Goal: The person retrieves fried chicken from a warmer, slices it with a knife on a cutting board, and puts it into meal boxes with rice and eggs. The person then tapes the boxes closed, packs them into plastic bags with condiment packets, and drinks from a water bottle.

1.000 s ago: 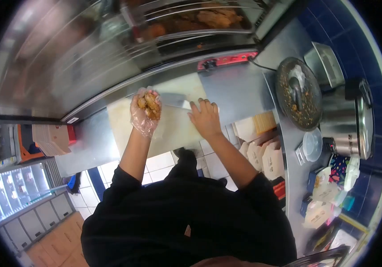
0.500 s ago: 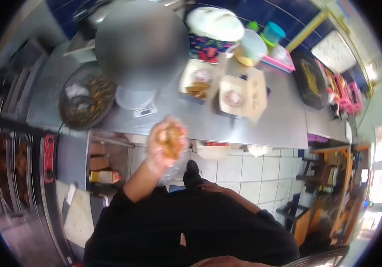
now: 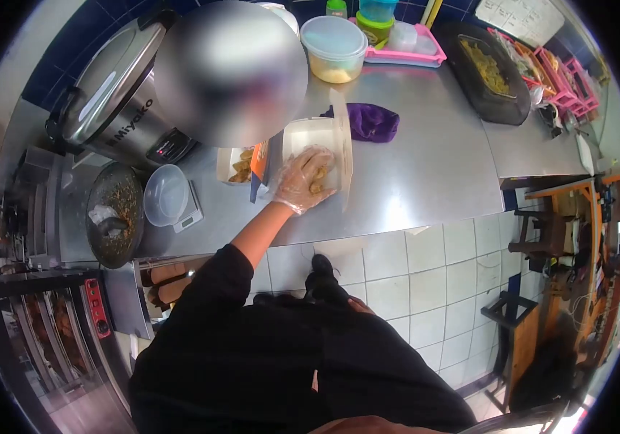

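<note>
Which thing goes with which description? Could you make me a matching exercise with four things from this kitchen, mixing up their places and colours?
Things:
1. Left hand
2. Cloth
3. Cooker
4. Tray

Descriptions:
A. Silver, marked "Miyako"
B. Purple
C. Pink, near the wall
D. Gloved, at the open box

Right pairs: 1-D, 2-B, 3-A, 4-C.

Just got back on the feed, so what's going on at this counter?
The person's left hand, in a clear plastic glove, is down at an open paper box on the steel counter, with browned food pieces at its fingers; whether it has let go of them isn't clear. A second box beside it also has food inside. The right hand is low by the body, mostly hidden.
</note>
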`<state>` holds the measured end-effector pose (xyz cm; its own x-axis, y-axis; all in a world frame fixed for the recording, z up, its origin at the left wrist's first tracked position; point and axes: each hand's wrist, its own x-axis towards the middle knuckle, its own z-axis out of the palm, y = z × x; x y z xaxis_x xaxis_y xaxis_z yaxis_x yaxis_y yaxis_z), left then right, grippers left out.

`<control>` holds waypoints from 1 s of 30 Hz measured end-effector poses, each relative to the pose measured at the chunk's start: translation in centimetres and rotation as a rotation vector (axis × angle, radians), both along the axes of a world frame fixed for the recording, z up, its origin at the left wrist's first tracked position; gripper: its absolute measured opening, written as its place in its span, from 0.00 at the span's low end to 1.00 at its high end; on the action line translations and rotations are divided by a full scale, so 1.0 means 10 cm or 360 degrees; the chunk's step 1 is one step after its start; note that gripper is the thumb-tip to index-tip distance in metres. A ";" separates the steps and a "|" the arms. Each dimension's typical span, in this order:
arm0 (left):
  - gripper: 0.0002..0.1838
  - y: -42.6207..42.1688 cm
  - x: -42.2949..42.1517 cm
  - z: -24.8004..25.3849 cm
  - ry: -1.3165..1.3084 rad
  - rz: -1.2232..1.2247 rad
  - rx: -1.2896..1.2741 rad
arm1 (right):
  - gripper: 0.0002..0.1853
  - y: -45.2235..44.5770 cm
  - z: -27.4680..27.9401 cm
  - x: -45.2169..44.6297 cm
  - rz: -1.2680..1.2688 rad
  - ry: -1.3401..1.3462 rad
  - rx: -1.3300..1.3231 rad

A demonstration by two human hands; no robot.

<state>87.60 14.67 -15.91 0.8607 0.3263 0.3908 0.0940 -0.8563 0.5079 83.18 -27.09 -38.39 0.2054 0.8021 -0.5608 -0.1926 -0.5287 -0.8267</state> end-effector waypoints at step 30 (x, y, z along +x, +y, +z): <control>0.11 -0.46 -0.13 -0.20 -0.0417 0.0364 0.0113 | 0.30 0.58 0.16 0.37 0.0530 -0.0567 -0.0528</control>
